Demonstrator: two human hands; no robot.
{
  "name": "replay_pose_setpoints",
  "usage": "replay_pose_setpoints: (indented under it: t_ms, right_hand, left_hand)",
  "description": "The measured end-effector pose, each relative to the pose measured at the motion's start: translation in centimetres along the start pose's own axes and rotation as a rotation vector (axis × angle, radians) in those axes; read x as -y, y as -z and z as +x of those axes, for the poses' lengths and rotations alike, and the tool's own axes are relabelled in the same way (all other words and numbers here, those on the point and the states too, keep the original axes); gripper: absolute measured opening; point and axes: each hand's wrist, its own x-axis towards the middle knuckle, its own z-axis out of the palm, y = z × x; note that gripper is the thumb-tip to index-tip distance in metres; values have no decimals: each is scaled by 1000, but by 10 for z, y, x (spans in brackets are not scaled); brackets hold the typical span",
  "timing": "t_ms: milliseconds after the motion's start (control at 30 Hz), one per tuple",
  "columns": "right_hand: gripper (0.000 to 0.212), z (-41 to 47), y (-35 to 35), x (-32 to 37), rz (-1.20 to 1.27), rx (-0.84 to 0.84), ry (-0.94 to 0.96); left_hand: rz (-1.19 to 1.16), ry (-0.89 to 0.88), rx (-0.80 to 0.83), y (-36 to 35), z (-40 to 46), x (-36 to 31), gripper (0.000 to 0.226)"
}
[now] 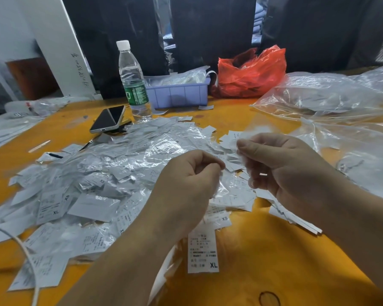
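Right hand (281,171) pinched a small clear bag (257,129) between thumb and fingertips, held up over the table (274,272). Left hand (190,180) had its fingers curled tight and seemed to nip the bag's lower edge, though blur left that unsure. No label could be made out inside the bag.

Directly below lay loose labels (232,199), with one XL label (202,250) nearer the body. To the left spread a heap of bagged labels (102,173).

Judged well underway: much was bagged, and the loose labels remained.
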Motion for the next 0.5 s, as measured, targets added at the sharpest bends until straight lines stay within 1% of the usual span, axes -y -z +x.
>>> replay_pose_setpoints:
  t_ms: [100,200,267,333,433,500]
  right_hand:
    - [7,-2,0,0,76,88,-110]
    - [11,-6,-3,-1,177,218,-202]
    - [11,-9,-5,-1,197,269,-219]
    - [11,-9,-6,-2,206,249,-221]
    - [11,-7,-5,-3,182,157,-204]
    - [13,-6,-5,-3,158,126,-185]
  left_hand:
    - [-6,-32,-31,1,1,0,15]
    - [3,-58,-42,0,2,1,9]
    - [7,-68,-45,-1,1,1,6]
    - [9,-72,-47,-1,0,1,6]
    - [17,-50,-43,-1,1,2,8]
    - [-7,-24,-25,-1,1,2,8]
